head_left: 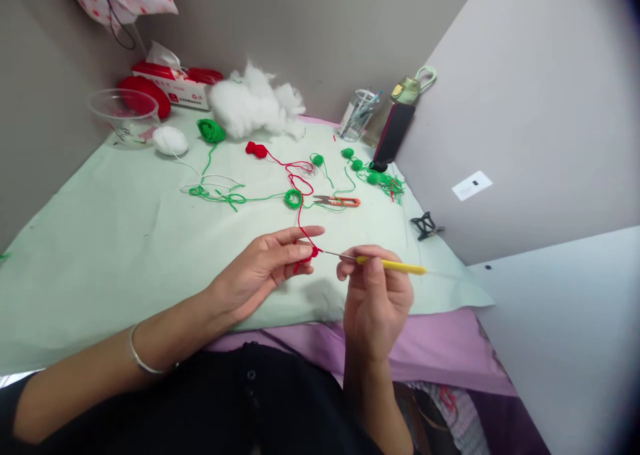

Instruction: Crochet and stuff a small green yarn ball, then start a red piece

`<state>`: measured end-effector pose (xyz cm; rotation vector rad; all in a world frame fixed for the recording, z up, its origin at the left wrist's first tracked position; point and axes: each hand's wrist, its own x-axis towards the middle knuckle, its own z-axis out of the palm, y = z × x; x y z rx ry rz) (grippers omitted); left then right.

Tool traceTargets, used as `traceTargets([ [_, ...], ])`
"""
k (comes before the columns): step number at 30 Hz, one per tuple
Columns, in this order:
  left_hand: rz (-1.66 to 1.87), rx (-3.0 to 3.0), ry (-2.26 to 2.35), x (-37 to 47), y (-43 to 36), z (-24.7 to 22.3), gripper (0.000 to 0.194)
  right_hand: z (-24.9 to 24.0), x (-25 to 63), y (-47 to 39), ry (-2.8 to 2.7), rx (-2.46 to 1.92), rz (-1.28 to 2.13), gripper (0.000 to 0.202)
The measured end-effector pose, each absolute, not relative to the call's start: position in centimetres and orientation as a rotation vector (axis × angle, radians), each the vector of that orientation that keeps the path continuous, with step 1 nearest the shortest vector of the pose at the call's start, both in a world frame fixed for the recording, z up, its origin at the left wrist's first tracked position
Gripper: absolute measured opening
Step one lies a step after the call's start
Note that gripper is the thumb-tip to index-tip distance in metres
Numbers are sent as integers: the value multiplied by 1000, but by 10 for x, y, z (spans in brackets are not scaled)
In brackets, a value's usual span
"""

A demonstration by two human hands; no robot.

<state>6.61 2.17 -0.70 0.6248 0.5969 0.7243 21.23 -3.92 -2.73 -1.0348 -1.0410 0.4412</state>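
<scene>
My left hand pinches a small red crochet piece between thumb and fingers, over the near part of the table. From it a strand of red yarn runs up across the index finger to a small red yarn bundle. My right hand grips the yellow handle of a crochet hook. The hook's thin metal shaft points left, and its tip meets the red piece. Loops around the tip are too small to make out.
Thread snips and a green yarn ring lie just beyond my hands. Farther back are white stuffing, a green yarn ball, a white yarn ball, a plastic tub, a tissue box, a pen cup and a black clip.
</scene>
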Motion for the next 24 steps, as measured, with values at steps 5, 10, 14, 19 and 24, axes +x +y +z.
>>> traceTargets([
  [5, 870, 810, 605, 71, 12, -11, 51, -33, 203, -39, -1355, -1122, 111, 25],
  [10, 739, 746, 596, 68, 15, -8, 42, -33, 207, -37, -1226, -1037, 271, 24],
  [14, 708, 737, 589, 63, 19, -3, 35, -25, 218, -37, -1085, -955, 635, 19],
  [19, 768, 816, 631, 63, 15, -3, 42, -31, 216, -45, -1409, -1106, 220, 23],
  [24, 678, 638, 602, 66, 14, -5, 41, -40, 211, -47, -1607, -1154, -230, 32],
])
